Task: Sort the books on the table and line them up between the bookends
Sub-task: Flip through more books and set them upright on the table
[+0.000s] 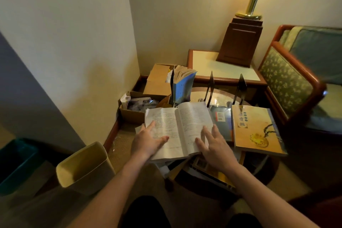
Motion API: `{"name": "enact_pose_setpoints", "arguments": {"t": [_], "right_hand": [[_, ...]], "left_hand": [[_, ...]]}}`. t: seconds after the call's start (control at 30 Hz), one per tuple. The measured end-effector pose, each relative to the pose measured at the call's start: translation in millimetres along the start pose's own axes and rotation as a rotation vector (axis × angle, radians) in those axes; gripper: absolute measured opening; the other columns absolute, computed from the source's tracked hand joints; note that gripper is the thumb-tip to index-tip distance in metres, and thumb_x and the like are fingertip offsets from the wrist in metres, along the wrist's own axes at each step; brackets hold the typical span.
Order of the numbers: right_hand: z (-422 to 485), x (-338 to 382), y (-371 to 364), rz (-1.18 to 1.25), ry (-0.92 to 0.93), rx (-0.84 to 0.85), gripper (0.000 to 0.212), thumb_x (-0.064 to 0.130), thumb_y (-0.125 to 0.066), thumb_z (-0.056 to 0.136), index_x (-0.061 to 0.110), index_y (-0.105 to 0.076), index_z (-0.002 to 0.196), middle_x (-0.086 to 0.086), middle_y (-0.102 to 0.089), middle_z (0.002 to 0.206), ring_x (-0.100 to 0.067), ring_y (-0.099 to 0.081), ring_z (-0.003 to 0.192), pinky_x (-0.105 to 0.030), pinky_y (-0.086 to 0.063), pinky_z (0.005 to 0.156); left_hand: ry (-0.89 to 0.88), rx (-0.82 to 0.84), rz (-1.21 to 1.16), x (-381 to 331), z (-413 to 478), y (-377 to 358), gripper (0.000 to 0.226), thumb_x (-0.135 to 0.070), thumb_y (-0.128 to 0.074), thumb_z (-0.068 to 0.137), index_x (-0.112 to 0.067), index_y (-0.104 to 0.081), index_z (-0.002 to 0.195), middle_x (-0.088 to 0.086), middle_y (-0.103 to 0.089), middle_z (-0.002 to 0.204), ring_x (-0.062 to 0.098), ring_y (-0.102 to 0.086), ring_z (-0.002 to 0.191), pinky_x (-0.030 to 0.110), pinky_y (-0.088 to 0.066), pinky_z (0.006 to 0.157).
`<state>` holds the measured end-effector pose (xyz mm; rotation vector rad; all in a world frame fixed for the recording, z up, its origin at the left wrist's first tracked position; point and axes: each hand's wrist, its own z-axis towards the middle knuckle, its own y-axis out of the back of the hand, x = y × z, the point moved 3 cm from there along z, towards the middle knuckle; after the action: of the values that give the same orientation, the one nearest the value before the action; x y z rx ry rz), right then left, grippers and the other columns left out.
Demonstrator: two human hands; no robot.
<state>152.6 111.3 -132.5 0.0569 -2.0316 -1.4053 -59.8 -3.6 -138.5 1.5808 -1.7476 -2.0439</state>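
An open white book (pixel 177 124) lies flat on the round glass table (pixel 220 96), on top of other books. My left hand (pixel 148 141) rests with straight fingers on its left page. My right hand (pixel 214 144) lies spread on its right page. A blue book (pixel 182 87) stands upright at the back left, its pages fanned. Two black bookends (pixel 211 87) (pixel 240 89) stand behind the open book. An orange book (pixel 256 128) lies flat at the right, partly over a dark blue book (pixel 223 122). More books (pixel 209 168) show under the open one.
Cardboard boxes (pixel 159 79) (pixel 137 107) stand on the floor by the wall. A side table (pixel 222 68) carries a lamp base (pixel 240 42). An armchair (pixel 296 79) stands at the right. A beige bin (pixel 85 166) and a teal bin (pixel 14 163) are at the left.
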Motion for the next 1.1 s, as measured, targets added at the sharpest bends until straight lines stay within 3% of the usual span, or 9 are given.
{"name": "enact_pose_setpoints", "arguments": {"t": [0.13, 0.33, 0.47, 0.53, 0.6, 0.7, 0.87, 1.0, 1.1], "right_hand": [[-5.5, 3.9, 12.6, 0.082, -0.108, -0.049, 0.068, 0.057, -0.051, 0.096, 0.040, -0.022, 0.156, -0.005, -0.004, 0.167, -0.040, -0.017, 0.148, -0.056, -0.032, 0.113], [-10.4, 3.6, 10.5, 0.281, -0.133, -0.026, 0.076, 0.058, -0.067, 0.087, 0.047, -0.029, 0.153, -0.009, -0.010, 0.166, -0.041, -0.019, 0.148, -0.057, -0.030, 0.115], [-14.7, 10.1, 24.3, 0.489, -0.091, -0.099, 0.075, 0.035, -0.080, 0.083, 0.040, -0.042, 0.148, -0.002, -0.043, 0.136, -0.026, -0.053, 0.123, -0.039, -0.056, 0.092], [-13.8, 15.3, 32.2, 0.586, -0.054, -0.093, 0.075, 0.024, -0.081, 0.083, 0.039, -0.044, 0.147, 0.002, -0.049, 0.128, -0.020, -0.065, 0.101, -0.035, -0.063, 0.075], [-12.2, 21.3, 41.1, 0.679, -0.022, -0.094, 0.075, 0.015, -0.076, 0.086, 0.038, -0.042, 0.149, 0.001, -0.055, 0.128, -0.018, -0.068, 0.096, -0.033, -0.063, 0.068], [-10.2, 31.1, 53.2, 0.778, 0.014, -0.097, 0.072, 0.010, -0.065, 0.094, 0.043, -0.035, 0.151, 0.000, -0.058, 0.129, -0.017, -0.067, 0.098, -0.037, -0.064, 0.071], [-13.1, 42.5, 61.2, 0.782, 0.078, -0.095, 0.061, 0.013, -0.049, 0.104, 0.044, -0.030, 0.153, 0.001, -0.048, 0.142, -0.021, -0.067, 0.093, -0.040, -0.062, 0.078], [-14.2, 43.0, 60.4, 0.877, 0.127, -0.074, 0.053, 0.020, -0.043, 0.106, 0.042, -0.031, 0.153, 0.003, -0.046, 0.149, -0.016, -0.057, 0.122, -0.044, -0.053, 0.101], [-15.4, 40.5, 61.5, 0.925, 0.112, -0.063, 0.049, 0.032, -0.039, 0.108, 0.043, -0.029, 0.154, 0.004, -0.043, 0.149, -0.013, -0.055, 0.118, -0.037, -0.054, 0.094]], "left_hand": [[0.013, 0.030, 0.018, 3.8, 1.9, 11.3, 0.091, -0.057, -0.077, 0.078, -0.037, -0.032, 0.155, 0.008, -0.033, 0.160, 0.034, -0.041, 0.139, 0.051, -0.046, 0.106], [-0.034, 0.087, -0.165, 11.3, -4.0, 24.2, 0.086, -0.042, -0.083, 0.078, -0.034, -0.039, 0.152, 0.002, -0.047, 0.149, 0.018, -0.048, 0.122, 0.029, -0.047, 0.090], [-0.052, 0.068, -0.251, 6.0, -5.7, 33.6, 0.076, -0.030, -0.084, 0.080, -0.034, -0.048, 0.146, 0.001, -0.051, 0.147, 0.013, -0.055, 0.110, 0.019, -0.050, 0.071], [-0.076, 0.038, -0.274, -1.5, -5.4, 38.2, 0.071, -0.025, -0.083, 0.080, -0.032, -0.051, 0.144, 0.002, -0.051, 0.148, 0.017, -0.057, 0.115, 0.023, -0.054, 0.076], [-0.121, 0.016, -0.281, -12.8, -5.6, 44.0, 0.069, -0.021, -0.081, 0.083, -0.031, -0.051, 0.145, 0.004, -0.050, 0.150, 0.020, -0.055, 0.121, 0.021, -0.052, 0.076], [-0.174, 0.027, -0.337, -31.1, -4.1, 50.3, 0.070, -0.020, -0.071, 0.092, -0.036, -0.038, 0.153, 0.003, -0.050, 0.149, 0.019, -0.059, 0.114, 0.020, -0.052, 0.067], [-0.209, 0.127, -0.438, -68.6, -10.6, 44.2, 0.078, -0.024, -0.058, 0.100, -0.040, -0.009, 0.159, -0.004, -0.047, 0.151, 0.007, -0.061, 0.103, 0.021, -0.048, 0.067], [-0.162, 0.205, -0.515, -94.9, -24.6, 25.6, 0.057, -0.046, -0.050, 0.102, -0.035, -0.031, 0.155, -0.006, -0.057, 0.135, 0.009, -0.064, 0.100, 0.028, -0.055, 0.078], [-0.083, 0.361, -0.623, -105.9, -38.7, -0.8, 0.039, -0.054, -0.030, 0.104, -0.033, -0.054, 0.127, -0.013, -0.062, 0.109, 0.003, -0.059, 0.099, 0.020, -0.044, 0.074]]}}
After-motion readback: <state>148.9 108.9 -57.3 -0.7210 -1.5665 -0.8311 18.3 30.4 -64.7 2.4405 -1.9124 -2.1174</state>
